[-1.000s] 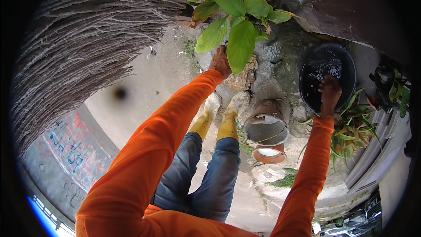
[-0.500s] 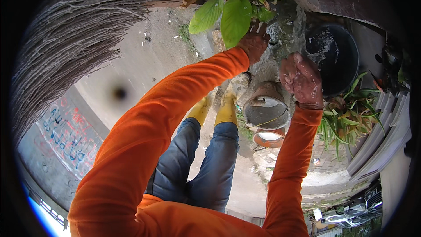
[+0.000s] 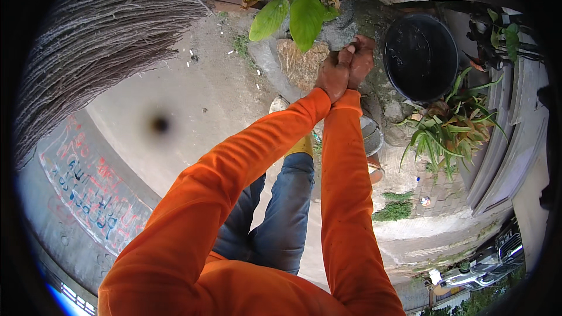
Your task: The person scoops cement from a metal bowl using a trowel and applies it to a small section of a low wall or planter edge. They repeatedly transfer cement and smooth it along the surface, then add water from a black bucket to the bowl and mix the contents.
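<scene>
My left hand and my right hand are pressed together above the wet ground, and both look damp. The left one's fingers close against the side of the right, while the right hand's fingers curl in, with no object visible in them. To the right of them stands a round black bucket with water in it. Below my left hand is a brown, rough stone. Large green leaves hang just beyond the hands.
A grey-lined pot and an orange pot are partly behind my right sleeve. A spiky potted plant sits by the bucket. Bundled dry sticks lean at the far left, near a painted wall.
My right hand has moved left, away from the bucket, and now meets my left hand. Splashing water beside the bucket has stopped. The view has shifted slightly.
</scene>
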Demonstrator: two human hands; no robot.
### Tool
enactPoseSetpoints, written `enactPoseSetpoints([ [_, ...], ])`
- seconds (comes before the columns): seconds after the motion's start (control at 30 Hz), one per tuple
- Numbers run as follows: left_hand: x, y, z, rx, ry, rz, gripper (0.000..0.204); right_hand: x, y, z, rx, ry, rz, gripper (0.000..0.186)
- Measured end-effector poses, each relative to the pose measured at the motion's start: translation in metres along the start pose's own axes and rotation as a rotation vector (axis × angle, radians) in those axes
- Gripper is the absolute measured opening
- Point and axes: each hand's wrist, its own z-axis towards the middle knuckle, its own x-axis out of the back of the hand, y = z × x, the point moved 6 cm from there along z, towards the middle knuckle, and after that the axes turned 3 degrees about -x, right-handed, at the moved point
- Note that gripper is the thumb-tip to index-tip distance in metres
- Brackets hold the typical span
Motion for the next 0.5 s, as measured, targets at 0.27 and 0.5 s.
enactPoseSetpoints([
  [0.27,0.099,-0.061,0.040,-0.516,-0.184,1.215,0.021,0.002,-0.024,-0.139,0.368,-0.276,-0.422,0.025],
  [0.5,0.247,-0.129,-0.008,-0.249,-0.159,1.093,0.028,0.111,0.090,-0.237,-0.116,0.049,0.255,0.016],
])
